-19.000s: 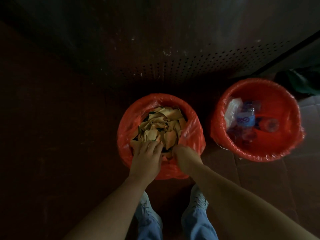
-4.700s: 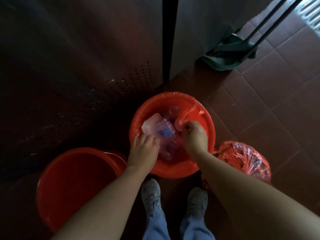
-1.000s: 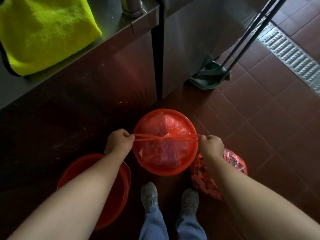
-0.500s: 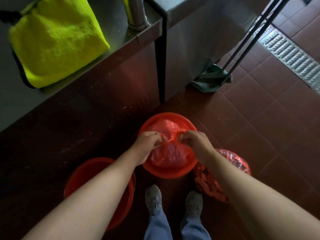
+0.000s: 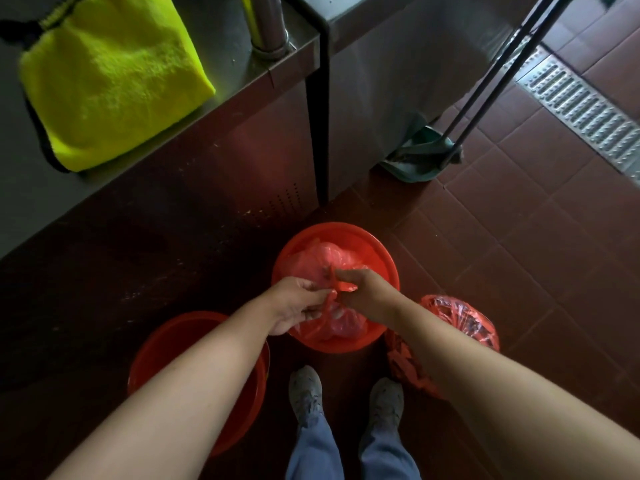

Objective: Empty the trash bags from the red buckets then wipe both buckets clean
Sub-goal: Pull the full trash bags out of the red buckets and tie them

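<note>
A red bucket [image 5: 346,233] stands on the floor in front of my feet with a red trash bag [image 5: 320,258] still inside it. My left hand [image 5: 294,303] and my right hand [image 5: 363,292] meet over the bucket, and each pinches a twisted strip of the bag's gathered top. A second red bucket [image 5: 162,344] sits at the lower left with no bag in it, partly hidden by my left forearm. A tied red trash bag [image 5: 457,320] lies on the floor to the right of the first bucket.
A yellow-green cloth [image 5: 107,74] lies on the steel counter [image 5: 221,50] at the upper left. A green dustpan [image 5: 419,157] with long dark handles leans against the cabinet. A metal floor drain grate [image 5: 581,109] crosses the red tiles at the right.
A second ago my hands were apart, stretching the bag's strips across the bucket. They have come together over the middle and now cross the strips. The view has tilted slightly.
</note>
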